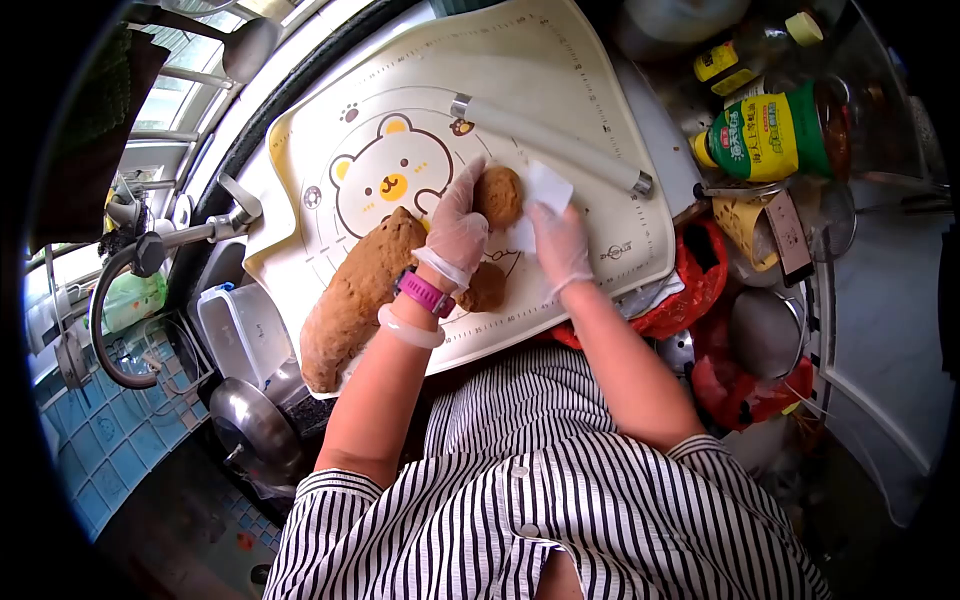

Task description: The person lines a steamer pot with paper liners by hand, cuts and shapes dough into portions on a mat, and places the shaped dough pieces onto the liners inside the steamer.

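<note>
My left hand point(458, 225), in a clear glove, lies along the left side of a round brown dough ball point(499, 195), its fingers stretched out and touching it. In my gloved right hand point(561, 243) is a white, flat dough scraper point(549, 187), gripped just right of the ball. A long, thick log of brown dough point(362, 300) rests left of my left wrist. Below the ball, a smaller dough piece point(486, 290) is partly covered by my left wrist. All the dough sits on a cream baking mat point(590, 215) with a bear print.
A white rolling pin point(550, 142) with metal ends lies across the mat's upper right. Bottles, including a green-and-yellow labelled one point(775, 132), stand at the right. A faucet point(190, 232), clear plastic container point(243, 330) and metal pot point(255, 430) are on the left.
</note>
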The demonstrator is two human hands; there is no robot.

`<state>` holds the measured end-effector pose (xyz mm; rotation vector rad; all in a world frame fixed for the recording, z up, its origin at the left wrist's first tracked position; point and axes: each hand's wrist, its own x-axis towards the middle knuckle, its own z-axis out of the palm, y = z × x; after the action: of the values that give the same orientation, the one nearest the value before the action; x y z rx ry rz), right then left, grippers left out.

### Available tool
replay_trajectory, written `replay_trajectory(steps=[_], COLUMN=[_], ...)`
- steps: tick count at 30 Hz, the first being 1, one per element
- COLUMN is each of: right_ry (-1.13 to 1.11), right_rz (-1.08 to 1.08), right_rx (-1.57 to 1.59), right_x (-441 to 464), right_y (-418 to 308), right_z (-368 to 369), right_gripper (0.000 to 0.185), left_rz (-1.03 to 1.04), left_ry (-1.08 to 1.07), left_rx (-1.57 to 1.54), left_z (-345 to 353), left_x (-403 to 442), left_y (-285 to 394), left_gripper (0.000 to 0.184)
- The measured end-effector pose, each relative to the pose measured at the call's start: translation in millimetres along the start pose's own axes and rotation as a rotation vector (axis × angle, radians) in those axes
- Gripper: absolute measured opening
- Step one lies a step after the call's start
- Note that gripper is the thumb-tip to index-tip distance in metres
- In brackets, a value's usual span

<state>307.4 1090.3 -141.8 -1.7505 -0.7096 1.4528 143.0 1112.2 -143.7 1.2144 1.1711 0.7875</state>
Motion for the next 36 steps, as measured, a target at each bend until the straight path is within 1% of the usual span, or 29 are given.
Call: replay_trajectory(steps=[1,2,3,4,5,6,7,9,10,11,13,15,16,17,18,19,20,22,23,24,25,26,27,28,29,30,32,35,36], right_ry=[-0.02,-0.052,-0.051,-0.033,-0.016,0.021,0.022,-0.046,-0.042,-0.04,-0.043,-0.062,-0.077,-0.09,-0.085,-0.083,-0.101,-0.117,-0.115,-0.106,-0.1,-0.123,-0.128,-0.174,-0.216,-0.205,-0.184,-0.116,-0.117], right_rz=[0.041,-0.18,-0.182,-0.205,-0.226,-0.164,-0.165,-0.08,0.054,0.056,-0.079,-0.121,-0.048,0.023,-0.028,-0.028,-0.046,-0.035,-0.035,-0.002,0.03,-0.067,-0.063,-0.028,0.006,0.061,0.051,0.05,0.049], right_rx=[-0.075,-0.012,-0.01,-0.065,-0.124,-0.19,-0.195,0.058,0.014,0.012,-0.237,-0.267,-0.212,-0.159,-0.147,-0.15,-0.066,0.043,0.04,-0.05,-0.139,-0.174,-0.168,-0.19,-0.213,-0.216,-0.166,-0.107,-0.111], right_x=[5,12,12,6,-1,-11,-13,-12,-25,-21,2,18,14,11,7,4,0,-11,-10,-7,-3,6,14,20,22,21,15,-3,-6], right_y=[-8,-3,-4,-12,-21,-28,-17,12,-4,-2,10,8,-9,-22,-25,-21,-16,-8,-8,-8,-11,-15,-18,-25,-32,-37,-36,-24,-22], right_z=[-1,-2,-8,-15,-24,-32,-40,-51,-47,-39,-24,-18,-19,-20,-28,-39,-51,-56,-52,-44,-35,-26,-24,-22,-23,-28,-53,-94,-103], right_gripper=[0.037,0.036,0.036,0.036,0.035,0.034,0.034,0.035,0.037,0.037,0.039,0.038,0.038,0.038,0.038,0.038,0.038,0.041,0.041,0.042,0.044,0.043,0.043,0.042,0.041,0.038,0.037,0.038,0.038], left_rz=[-0.027,-0.075,-0.123,-0.104,-0.104,-0.108,-0.111,-0.082,-0.09,-0.098,-0.084,-0.08,-0.172,-0.171,-0.124,-0.079,-0.076,-0.079,-0.078,-0.085,-0.081,-0.11,-0.144,-0.159,-0.159,-0.139,-0.117,-0.016,0.104], left_ry=[-0.022,0.073,0.166,0.17,0.168,0.223,0.278,0.278,0.21,0.139,0.093,0.084,0.129,0.127,0.153,0.179,0.184,0.17,0.152,0.114,0.115,0.088,0.061,0.063,0.062,0.084,0.106,0.131,0.139], left_rx=[0.102,-0.13,-0.363,-0.414,-0.417,-0.309,-0.201,-0.25,-0.304,-0.357,-0.375,-0.101,-0.261,-0.257,-0.281,-0.307,-0.263,-0.274,-0.279,-0.286,-0.285,-0.232,-0.175,-0.277,-0.271,-0.334,-0.405,0.683,0.71], left_z=[3,6,7,8,6,1,-3,0,3,5,8,12,14,13,12,10,-3,1,3,3,7,15,18,15,11,6,-1,-12,-10], left_x=[-4,-8,-12,-15,-14,-12,-9,1,4,6,7,-2,-6,-8,-8,-9,-3,1,4,7,7,3,0,-1,-1,-1,2,6,8], left_y=[2,-8,-12,-2,-1,0,0,9,10,10,-7,-15,-4,-2,1,1,-1,7,14,2,4,7,9,2,-4,-10,-5,21,23], left_gripper=[0.082,0.072,0.061,0.065,0.065,0.065,0.066,0.065,0.072,0.081,0.082,0.058,0.057,0.057,0.069,0.081,0.074,0.075,0.076,0.085,0.085,0.085,0.086,0.086,0.086,0.085,0.084,0.084,0.07])
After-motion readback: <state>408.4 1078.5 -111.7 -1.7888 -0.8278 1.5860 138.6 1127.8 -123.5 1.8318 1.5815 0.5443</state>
